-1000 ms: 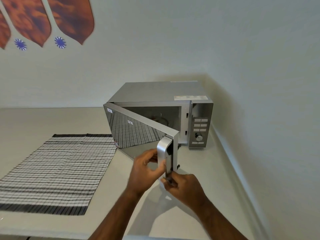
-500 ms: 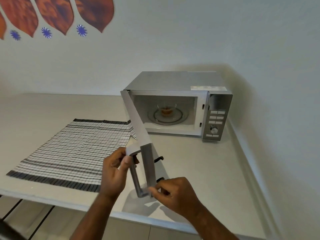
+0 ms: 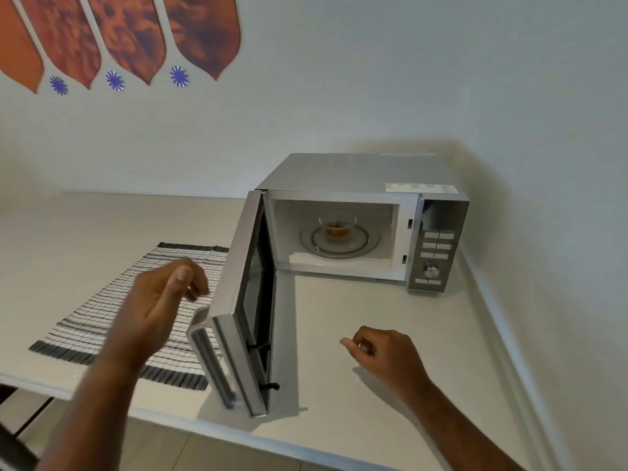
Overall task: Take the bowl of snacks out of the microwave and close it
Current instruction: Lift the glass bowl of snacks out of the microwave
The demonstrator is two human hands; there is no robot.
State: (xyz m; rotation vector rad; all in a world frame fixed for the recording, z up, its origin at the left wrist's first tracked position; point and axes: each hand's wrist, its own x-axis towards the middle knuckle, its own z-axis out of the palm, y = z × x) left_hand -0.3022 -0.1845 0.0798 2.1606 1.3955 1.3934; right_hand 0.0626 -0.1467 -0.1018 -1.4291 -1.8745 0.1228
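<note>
A silver microwave (image 3: 356, 175) stands in the counter's far right corner. Its door (image 3: 238, 300) is swung wide open toward me, hinged on the left. Inside, a small glass bowl (image 3: 337, 227) with brown snacks sits in the middle of the turntable. My left hand (image 3: 159, 300) hovers just left of the door, fingers loosely curled, holding nothing. My right hand (image 3: 384, 355) floats above the counter right of the door, fingers curled in, empty. Neither hand touches the door.
A black-and-white striped cloth (image 3: 112, 311) lies on the white counter (image 3: 373, 334) left of the microwave. Walls close the back and right sides. The counter's front edge runs just under the open door's handle (image 3: 210, 365).
Both hands have let go of the door handle. The door has swung from half open to wide open, and the bowl inside has come into view.
</note>
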